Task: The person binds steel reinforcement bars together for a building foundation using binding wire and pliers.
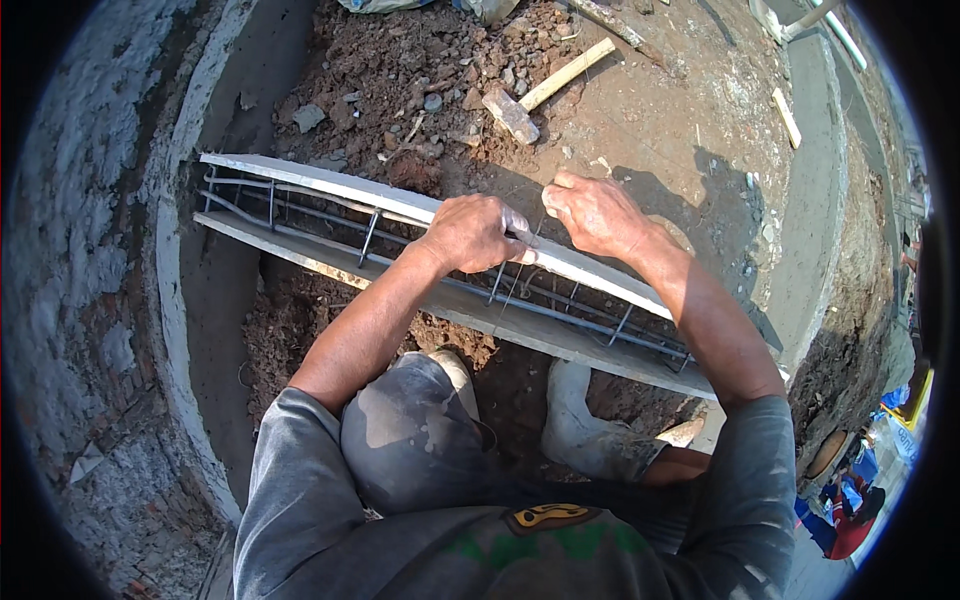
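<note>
Nearest the camera: the wearer's dark shirt (440,560), and below it a bent knee in grey trousers (400,430) and a pale, mud-marked boot (568,400) in the trench. Just ahead, the lower board (560,345) spanned the trench slantwise, its left end at the concrete wall (215,310). A steel bar cage (369,238), with long bars and crosswise ties, lay between this board and the upper board (320,180).

The left hand (472,232) was curled closed over the upper board near mid-span, thumb along its edge; whether it held anything else, could not tell. The right hand (592,213) was raised just beyond the same board, thumb and fingers pinched narrow on a thin wire (512,290), which ran down across the cage between the hands.

Beyond the boards: loose brown soil (390,95) with stones at left; a hammer (513,117) with a wooden handle lay on the ground, head toward the wearer. Shadow fell at right, beside a concrete beam (815,200). A short wood strip (786,118) lay near that beam. Farthest off, a wooden stick (612,22) and pale sacking (490,8).
</note>
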A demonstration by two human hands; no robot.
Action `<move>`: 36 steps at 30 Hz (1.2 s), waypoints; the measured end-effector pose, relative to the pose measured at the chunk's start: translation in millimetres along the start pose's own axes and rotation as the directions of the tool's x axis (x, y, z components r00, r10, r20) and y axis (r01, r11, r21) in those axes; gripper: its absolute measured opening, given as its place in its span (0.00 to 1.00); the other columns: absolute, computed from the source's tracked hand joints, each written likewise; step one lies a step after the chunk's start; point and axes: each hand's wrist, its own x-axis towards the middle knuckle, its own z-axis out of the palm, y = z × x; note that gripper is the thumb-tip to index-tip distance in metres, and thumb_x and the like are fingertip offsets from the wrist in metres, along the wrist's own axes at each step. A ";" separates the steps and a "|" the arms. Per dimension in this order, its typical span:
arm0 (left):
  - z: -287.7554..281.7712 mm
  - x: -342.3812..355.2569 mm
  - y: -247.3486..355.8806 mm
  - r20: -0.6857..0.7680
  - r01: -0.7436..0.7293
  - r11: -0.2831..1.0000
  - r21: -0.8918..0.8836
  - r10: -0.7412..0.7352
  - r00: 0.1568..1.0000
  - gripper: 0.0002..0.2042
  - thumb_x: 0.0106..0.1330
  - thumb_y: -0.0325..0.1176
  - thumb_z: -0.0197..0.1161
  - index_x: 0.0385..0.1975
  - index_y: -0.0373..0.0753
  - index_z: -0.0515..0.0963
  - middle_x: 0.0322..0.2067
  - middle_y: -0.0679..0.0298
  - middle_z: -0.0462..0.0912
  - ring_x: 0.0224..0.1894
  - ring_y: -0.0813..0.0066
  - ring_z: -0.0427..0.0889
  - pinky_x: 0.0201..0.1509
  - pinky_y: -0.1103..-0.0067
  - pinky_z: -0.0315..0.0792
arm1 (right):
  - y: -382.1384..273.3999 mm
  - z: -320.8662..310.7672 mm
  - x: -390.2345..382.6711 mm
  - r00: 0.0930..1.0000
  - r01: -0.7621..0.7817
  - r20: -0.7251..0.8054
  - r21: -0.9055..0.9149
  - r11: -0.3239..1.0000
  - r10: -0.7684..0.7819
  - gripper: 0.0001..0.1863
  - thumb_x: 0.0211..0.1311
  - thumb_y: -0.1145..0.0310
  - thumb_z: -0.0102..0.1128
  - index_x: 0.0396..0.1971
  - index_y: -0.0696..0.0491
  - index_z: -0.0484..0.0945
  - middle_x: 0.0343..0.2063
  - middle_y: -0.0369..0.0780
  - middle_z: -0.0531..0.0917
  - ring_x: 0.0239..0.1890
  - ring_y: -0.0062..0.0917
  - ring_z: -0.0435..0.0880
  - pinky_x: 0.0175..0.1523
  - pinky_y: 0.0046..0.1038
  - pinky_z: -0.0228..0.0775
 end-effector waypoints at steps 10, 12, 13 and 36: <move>-9.8 -0.5 8.8 0.010 0.005 0.999 0.036 -0.006 1.000 0.16 0.54 0.52 0.66 0.38 0.52 0.83 0.32 0.58 0.84 0.40 0.60 0.82 0.48 0.68 0.73 | 4.8 -1.4 -3.2 0.986 -0.107 0.142 0.111 0.988 0.091 0.05 0.54 0.69 0.55 0.29 0.53 0.77 0.26 0.45 0.79 0.35 0.43 0.79 0.38 0.42 0.71; -5.9 1.5 4.6 -0.004 0.001 0.999 0.033 -0.001 1.000 0.16 0.54 0.51 0.66 0.38 0.52 0.83 0.32 0.58 0.84 0.39 0.60 0.82 0.48 0.68 0.73 | -1.8 -2.2 -0.4 0.940 -0.237 0.259 0.032 0.971 0.221 0.05 0.53 0.70 0.55 0.28 0.54 0.77 0.27 0.45 0.80 0.34 0.44 0.79 0.38 0.43 0.71; -4.2 1.7 2.8 -0.019 -0.004 1.000 0.031 0.005 1.000 0.16 0.54 0.51 0.66 0.38 0.52 0.83 0.32 0.58 0.84 0.39 0.60 0.82 0.48 0.68 0.73 | -5.4 -6.4 0.6 0.899 -0.202 0.390 -0.036 0.979 0.200 0.06 0.51 0.71 0.54 0.28 0.54 0.78 0.27 0.47 0.81 0.34 0.43 0.80 0.38 0.43 0.71; -0.9 -7.6 1.3 -0.081 -0.062 0.998 0.031 0.065 0.995 0.12 0.53 0.44 0.62 0.33 0.47 0.84 0.29 0.57 0.84 0.39 0.59 0.82 0.46 0.69 0.74 | -74.4 -43.7 -2.0 0.816 -0.161 0.525 -0.197 0.967 0.243 0.12 0.50 0.69 0.51 0.27 0.61 0.81 0.28 0.53 0.82 0.37 0.46 0.82 0.44 0.42 0.73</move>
